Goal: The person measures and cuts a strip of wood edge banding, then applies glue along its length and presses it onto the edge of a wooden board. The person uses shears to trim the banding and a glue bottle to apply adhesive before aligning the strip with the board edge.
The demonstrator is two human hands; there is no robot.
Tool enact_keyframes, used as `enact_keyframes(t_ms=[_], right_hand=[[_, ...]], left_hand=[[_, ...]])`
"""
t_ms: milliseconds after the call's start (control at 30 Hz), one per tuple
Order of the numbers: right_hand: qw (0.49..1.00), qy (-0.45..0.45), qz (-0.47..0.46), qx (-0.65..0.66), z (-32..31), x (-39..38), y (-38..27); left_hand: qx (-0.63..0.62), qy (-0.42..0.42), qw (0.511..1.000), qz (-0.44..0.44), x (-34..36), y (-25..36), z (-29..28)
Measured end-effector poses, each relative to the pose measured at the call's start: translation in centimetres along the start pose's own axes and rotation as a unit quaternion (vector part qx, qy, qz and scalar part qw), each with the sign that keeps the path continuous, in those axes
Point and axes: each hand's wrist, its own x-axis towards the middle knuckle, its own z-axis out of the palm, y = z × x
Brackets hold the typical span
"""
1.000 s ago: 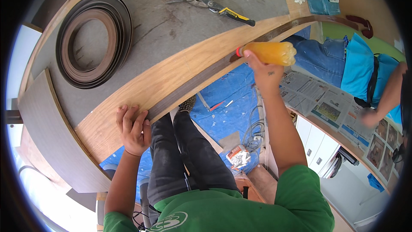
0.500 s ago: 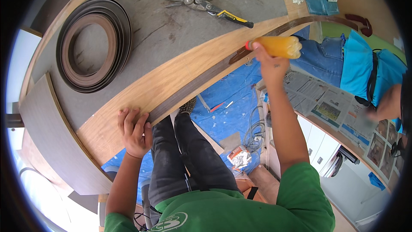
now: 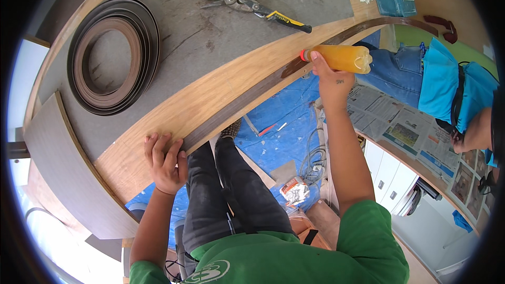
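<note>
My right hand [image 3: 333, 87] is closed round a plastic bottle [image 3: 343, 59] of amber-yellow liquid. The bottle lies nearly level, its red-ringed neck pointing left over a dark brown strip [image 3: 231, 106]. Beneath that neck, a wet-looking darker patch [image 3: 293, 67] shows on the strip. The strip follows the near edge of a curved light-wood board [image 3: 179, 100] and bends away to the right at its far end. At the strip's near left end, my left hand [image 3: 167, 167] rests on the board with fingers stretched out and slightly apart.
Tin snips [image 3: 252, 2] with yellow-black handles and a coil of dark edging strip [image 3: 84, 68] lie on the grey tabletop [image 3: 184, 47]. A curved panel [image 3: 73, 163] stands at left. At right, another person's hand [image 3: 472, 132] is above a newspaper-covered counter [image 3: 392, 113]. Blue sheeting [image 3: 268, 142] covers the floor.
The bottle has shifted very slightly right while staying over the strip. At the right, the other person's hand has moved a little. My left hand stays put.
</note>
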Motion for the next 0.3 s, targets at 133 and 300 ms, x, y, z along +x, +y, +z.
enact_keyframes(t_ms=[133,300], right_hand=[[0.997,-0.039,-0.041,0.06,1.2,-2.9,0.9],[0.996,-0.073,0.031,0.028,0.9,-2.1,-0.9]], left_hand=[[-0.003,0.0,1.0,-0.001,0.0,-0.1,0.1],[-0.009,-0.011,1.0,0.003,-0.3,-0.4,0.2]])
